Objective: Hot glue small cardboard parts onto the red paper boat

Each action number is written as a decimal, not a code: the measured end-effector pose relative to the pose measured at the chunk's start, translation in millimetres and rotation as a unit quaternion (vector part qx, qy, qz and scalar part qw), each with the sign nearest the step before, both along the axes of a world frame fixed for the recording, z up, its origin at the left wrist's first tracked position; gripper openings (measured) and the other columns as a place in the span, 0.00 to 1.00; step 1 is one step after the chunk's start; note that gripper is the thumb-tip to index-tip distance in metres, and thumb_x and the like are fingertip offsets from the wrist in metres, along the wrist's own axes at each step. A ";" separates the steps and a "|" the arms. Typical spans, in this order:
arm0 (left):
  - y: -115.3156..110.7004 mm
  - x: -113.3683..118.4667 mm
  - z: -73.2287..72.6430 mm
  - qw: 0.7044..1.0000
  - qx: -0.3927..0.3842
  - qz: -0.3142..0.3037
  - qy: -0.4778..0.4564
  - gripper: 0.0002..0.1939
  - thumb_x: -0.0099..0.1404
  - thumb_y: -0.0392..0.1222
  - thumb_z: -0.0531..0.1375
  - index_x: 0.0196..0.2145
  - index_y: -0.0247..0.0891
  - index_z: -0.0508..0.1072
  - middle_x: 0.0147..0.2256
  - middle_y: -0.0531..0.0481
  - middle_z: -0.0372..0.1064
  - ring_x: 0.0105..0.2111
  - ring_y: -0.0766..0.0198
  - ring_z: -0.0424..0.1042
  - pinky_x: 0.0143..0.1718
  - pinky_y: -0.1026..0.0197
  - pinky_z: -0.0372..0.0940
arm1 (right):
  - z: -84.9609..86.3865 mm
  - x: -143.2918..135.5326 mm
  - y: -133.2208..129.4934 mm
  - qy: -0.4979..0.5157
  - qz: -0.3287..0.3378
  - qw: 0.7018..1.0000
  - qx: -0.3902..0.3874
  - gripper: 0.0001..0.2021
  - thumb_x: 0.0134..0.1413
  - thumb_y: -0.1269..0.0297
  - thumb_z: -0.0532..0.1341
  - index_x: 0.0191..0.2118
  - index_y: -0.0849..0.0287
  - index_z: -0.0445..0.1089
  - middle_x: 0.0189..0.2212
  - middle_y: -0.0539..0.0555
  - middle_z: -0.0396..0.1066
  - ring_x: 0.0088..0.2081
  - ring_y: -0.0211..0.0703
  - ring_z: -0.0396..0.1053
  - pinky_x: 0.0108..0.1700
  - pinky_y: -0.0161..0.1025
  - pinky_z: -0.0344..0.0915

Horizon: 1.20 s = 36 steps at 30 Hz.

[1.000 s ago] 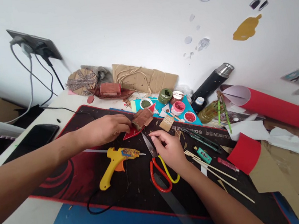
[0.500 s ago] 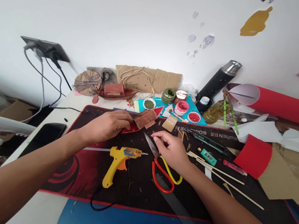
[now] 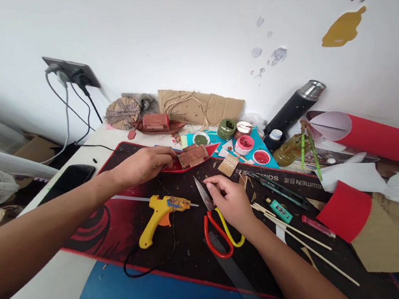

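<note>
A small red model boat [image 3: 206,156] with a brown, rolled cardboard cabin [image 3: 193,156] lies near the back of the dark mat. My left hand [image 3: 150,165] is closed on the boat's left end, its fingertips partly hidden. Nearer to me, my right hand [image 3: 230,197] hovers beside the scissors [image 3: 217,235], which have one red and one yellow handle. Its thumb and index finger are pinched; whatever they hold, if anything, is too small to make out. Left of the scissors lies a yellow glue gun [image 3: 162,215].
Open paint pots [image 3: 244,144] stand on blue card behind the boat. A second brown boat [image 3: 155,124] sits by the wall. To the right are a utility knife [image 3: 280,190], wooden sticks [image 3: 311,245], a black flask [image 3: 292,112] and red sheet material [image 3: 345,211].
The boat has tilted slightly, so more of its red hull shows by my left hand. My right hand stays nearly in place, and the view has shifted a little.
</note>
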<state>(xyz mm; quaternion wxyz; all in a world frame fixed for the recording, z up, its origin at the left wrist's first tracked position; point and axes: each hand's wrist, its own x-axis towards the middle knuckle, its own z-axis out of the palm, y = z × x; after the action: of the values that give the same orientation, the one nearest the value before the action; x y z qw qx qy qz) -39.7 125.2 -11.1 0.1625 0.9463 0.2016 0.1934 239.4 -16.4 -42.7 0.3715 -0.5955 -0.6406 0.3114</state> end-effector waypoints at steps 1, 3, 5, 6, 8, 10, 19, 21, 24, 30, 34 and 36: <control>0.4 -0.6 -0.5 1.000 -0.005 0.011 0.003 0.17 0.71 0.27 0.51 0.36 0.37 0.80 0.50 0.40 0.81 0.46 0.59 0.81 0.49 0.59 0.74 | -0.2 0.1 -0.1 0.000 -0.001 1.000 0.000 0.14 0.70 0.57 0.59 0.46 0.56 0.82 0.23 0.49 0.74 0.25 0.42 0.72 0.28 0.37 0.62; 0.7 -2.5 -0.8 0.999 -0.014 0.042 0.001 0.17 0.69 0.27 0.52 0.36 0.37 0.80 0.51 0.41 0.81 0.46 0.59 0.81 0.49 0.59 0.74 | -1.2 0.5 -0.1 0.001 -0.002 1.000 0.002 0.14 0.70 0.57 0.59 0.46 0.56 0.82 0.23 0.49 0.75 0.25 0.42 0.71 0.27 0.37 0.61; 0.3 -5.5 0.0 0.996 -0.020 0.082 -0.015 0.16 0.69 0.28 0.53 0.35 0.38 0.80 0.50 0.42 0.81 0.46 0.59 0.81 0.50 0.59 0.74 | -2.5 0.9 -0.2 0.005 -0.002 1.000 0.003 0.14 0.70 0.57 0.59 0.46 0.56 0.82 0.24 0.50 0.76 0.24 0.41 0.71 0.27 0.36 0.61; -0.3 -7.5 0.9 0.994 -0.021 0.103 -0.026 0.16 0.69 0.30 0.53 0.35 0.38 0.80 0.50 0.42 0.81 0.47 0.59 0.81 0.51 0.59 0.73 | -3.0 1.1 -0.1 0.008 -0.001 1.000 0.004 0.15 0.70 0.57 0.59 0.46 0.56 0.82 0.25 0.50 0.76 0.24 0.41 0.71 0.27 0.36 0.61; -2.3 -11.8 3.0 0.988 -0.019 0.143 -0.045 0.15 0.70 0.33 0.53 0.36 0.38 0.81 0.48 0.42 0.82 0.47 0.57 0.81 0.52 0.57 0.74 | -3.4 1.3 0.0 0.012 0.000 1.000 0.003 0.15 0.70 0.57 0.59 0.46 0.56 0.82 0.25 0.50 0.76 0.25 0.41 0.71 0.27 0.36 0.62; -5.9 -16.0 5.4 0.984 -0.021 0.169 -0.050 0.15 0.72 0.36 0.53 0.39 0.39 0.82 0.47 0.43 0.82 0.47 0.56 0.81 0.54 0.54 0.73 | -3.1 1.3 0.2 0.016 0.002 1.000 0.001 0.15 0.70 0.57 0.59 0.46 0.56 0.82 0.25 0.50 0.77 0.25 0.41 0.72 0.27 0.36 0.62; -25.3 -17.9 1.0 0.980 -0.068 0.187 0.026 0.17 0.73 0.53 0.59 0.50 0.44 0.81 0.47 0.45 0.82 0.48 0.51 0.79 0.54 0.51 0.72 | -3.6 3.1 -0.9 0.005 0.009 1.000 0.015 0.14 0.69 0.57 0.59 0.46 0.55 0.82 0.26 0.51 0.78 0.26 0.42 0.73 0.28 0.37 0.61; -25.8 -15.9 -1.6 0.978 -0.070 0.194 0.034 0.16 0.72 0.52 0.61 0.50 0.45 0.81 0.47 0.45 0.82 0.48 0.51 0.79 0.54 0.51 0.72 | -4.6 4.2 -1.6 0.004 0.012 1.000 0.014 0.14 0.69 0.57 0.58 0.46 0.55 0.82 0.25 0.50 0.77 0.27 0.43 0.73 0.28 0.37 0.61; -25.1 -13.2 -3.3 0.977 -0.063 0.199 0.049 0.15 0.72 0.51 0.60 0.50 0.45 0.81 0.47 0.45 0.82 0.49 0.51 0.79 0.54 0.51 0.72 | -6.3 5.4 -2.3 0.014 0.017 1.000 0.011 0.14 0.69 0.57 0.58 0.46 0.54 0.81 0.28 0.51 0.79 0.28 0.44 0.75 0.30 0.37 0.64; -22.6 -12.1 -2.0 0.974 -0.051 0.206 0.076 0.16 0.74 0.52 0.57 0.49 0.42 0.79 0.47 0.44 0.81 0.46 0.51 0.79 0.50 0.52 0.72 | -6.6 6.0 -2.5 0.011 0.026 0.999 0.020 0.14 0.69 0.57 0.58 0.46 0.55 0.81 0.30 0.52 0.81 0.30 0.44 0.76 0.33 0.38 0.65; -20.3 -11.7 -3.8 0.974 -0.064 0.203 0.072 0.14 0.73 0.50 0.58 0.47 0.42 0.78 0.44 0.45 0.81 0.44 0.52 0.80 0.48 0.53 0.72 | -5.5 6.2 -2.6 0.003 0.029 0.999 0.030 0.14 0.69 0.57 0.58 0.45 0.54 0.82 0.30 0.51 0.81 0.28 0.43 0.75 0.33 0.38 0.63; -18.6 -10.7 -5.6 0.975 -0.064 0.201 0.067 0.13 0.73 0.48 0.58 0.45 0.42 0.79 0.43 0.45 0.82 0.44 0.53 0.80 0.49 0.53 0.73 | -5.5 6.2 -2.8 0.001 0.028 0.999 0.033 0.14 0.69 0.58 0.58 0.45 0.54 0.82 0.30 0.51 0.80 0.28 0.43 0.74 0.33 0.38 0.63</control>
<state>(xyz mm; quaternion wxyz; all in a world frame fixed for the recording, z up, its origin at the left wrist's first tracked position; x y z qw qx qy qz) -50.4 106.6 -16.7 0.1667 0.8847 0.4104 0.1452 245.5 -19.2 -48.2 0.3822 -0.5644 -0.6669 0.3011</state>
